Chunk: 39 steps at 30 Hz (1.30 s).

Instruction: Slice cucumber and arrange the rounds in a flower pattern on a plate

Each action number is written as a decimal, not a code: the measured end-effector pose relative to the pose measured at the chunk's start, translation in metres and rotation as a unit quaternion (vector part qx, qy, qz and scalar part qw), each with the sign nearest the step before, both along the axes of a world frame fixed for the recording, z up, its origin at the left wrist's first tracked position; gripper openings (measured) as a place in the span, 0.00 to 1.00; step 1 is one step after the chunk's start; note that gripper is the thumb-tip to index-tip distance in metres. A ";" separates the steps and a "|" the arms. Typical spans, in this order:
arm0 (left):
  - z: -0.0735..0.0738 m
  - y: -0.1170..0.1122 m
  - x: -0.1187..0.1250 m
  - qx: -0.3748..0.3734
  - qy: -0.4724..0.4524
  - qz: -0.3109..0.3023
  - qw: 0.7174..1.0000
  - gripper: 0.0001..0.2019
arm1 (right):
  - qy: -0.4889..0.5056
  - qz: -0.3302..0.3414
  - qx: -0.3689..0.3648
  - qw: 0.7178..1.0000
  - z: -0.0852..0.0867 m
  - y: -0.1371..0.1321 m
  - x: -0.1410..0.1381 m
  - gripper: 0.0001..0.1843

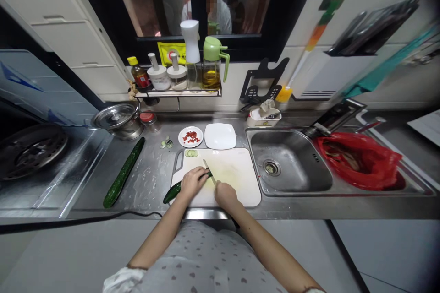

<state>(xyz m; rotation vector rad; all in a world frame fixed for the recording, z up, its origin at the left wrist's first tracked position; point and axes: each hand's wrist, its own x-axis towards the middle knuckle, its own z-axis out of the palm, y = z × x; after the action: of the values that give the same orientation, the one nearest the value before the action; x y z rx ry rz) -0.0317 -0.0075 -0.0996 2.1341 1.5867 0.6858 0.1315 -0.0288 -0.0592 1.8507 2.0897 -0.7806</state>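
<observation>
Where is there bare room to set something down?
Bare counter lies between the whole cucumber and the cutting board, though it looks wet; the board is bare between the right hand and the sink. Crowded: around the left hand, with knife and cut cucumber, and along the bottle shelf.

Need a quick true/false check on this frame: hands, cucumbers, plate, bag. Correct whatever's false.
1. The right hand holds a knife. True.
2. The left hand is on a cucumber. True.
3. Another cucumber lies in the sink. False: it lies on the counter, left of the cutting board.
4. The red bits are on the square plate. False: they're on the round plate.
5. The red bag is right of the cutting board. True.
</observation>
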 end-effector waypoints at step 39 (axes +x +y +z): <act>-0.002 0.000 0.000 -0.004 0.003 0.001 1.000 0.11 | 0.014 -0.007 0.001 1.000 0.005 0.007 -0.003 0.18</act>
<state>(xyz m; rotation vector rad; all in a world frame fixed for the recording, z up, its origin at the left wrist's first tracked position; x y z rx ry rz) -0.0317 -0.0074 -0.1011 2.1296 1.5929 0.6731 0.1286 -0.0220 -0.0540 1.8668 2.0978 -0.8138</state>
